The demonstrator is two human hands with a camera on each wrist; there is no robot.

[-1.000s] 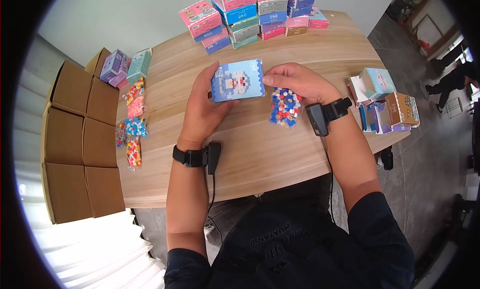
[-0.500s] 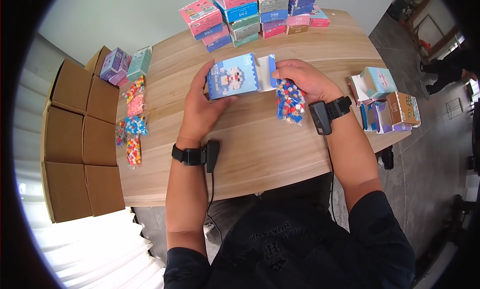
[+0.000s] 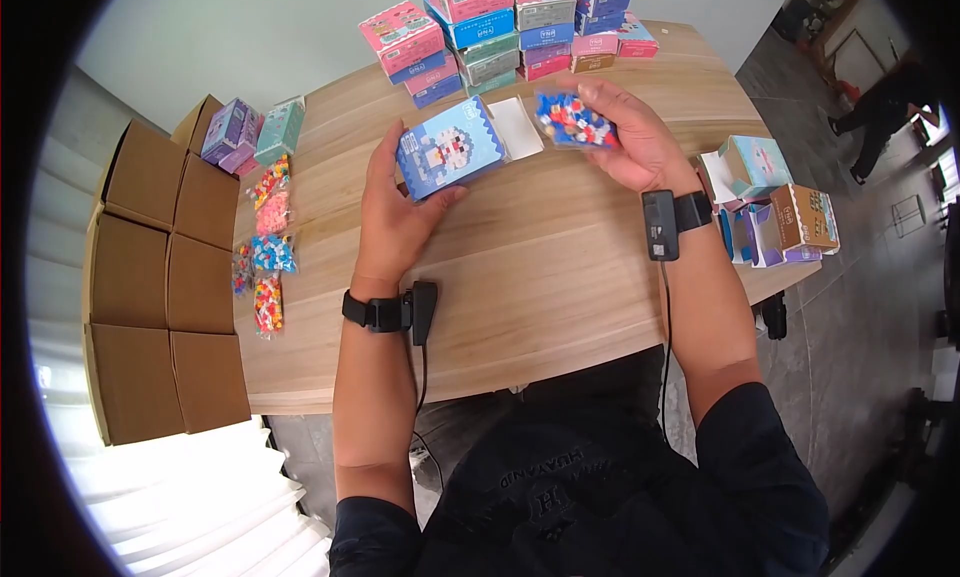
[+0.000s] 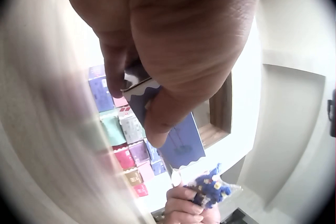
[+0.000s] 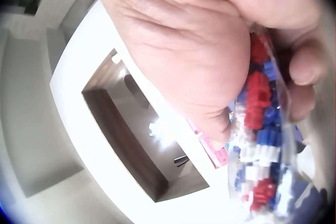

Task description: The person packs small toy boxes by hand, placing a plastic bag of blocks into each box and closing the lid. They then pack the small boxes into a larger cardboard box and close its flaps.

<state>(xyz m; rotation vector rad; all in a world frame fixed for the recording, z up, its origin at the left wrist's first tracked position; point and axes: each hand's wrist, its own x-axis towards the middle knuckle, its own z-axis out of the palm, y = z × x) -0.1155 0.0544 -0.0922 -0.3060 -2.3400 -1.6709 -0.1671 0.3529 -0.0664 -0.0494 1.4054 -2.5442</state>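
Note:
In the head view my left hand [image 3: 392,212] grips a light blue box [image 3: 445,155] with a pixel-style figure on its front, tilted above the table. The box's right end is open, and a white flap [image 3: 518,132] sticks out of it. To the right of that flap, my right hand [image 3: 638,142] holds a clear bag of small blue, red and white building blocks [image 3: 573,120]. The right wrist view shows the bag [image 5: 262,145] close up, between thumb and fingers. From the left wrist, my thumb lies across the face of the box [image 4: 184,148].
Stacks of small coloured boxes [image 3: 487,37] stand at the back of the table. Several bags of blocks [image 3: 270,252] lie at the left, beside brown cardboard cartons [image 3: 130,267]. Opened boxes [image 3: 757,167] sit at the right edge. Another person [image 3: 885,122] is beyond the table.
The box's right end has come open and its flap now extends out. My right hand has moved away from the box, raising the bag of blocks up the view. The box has tilted.

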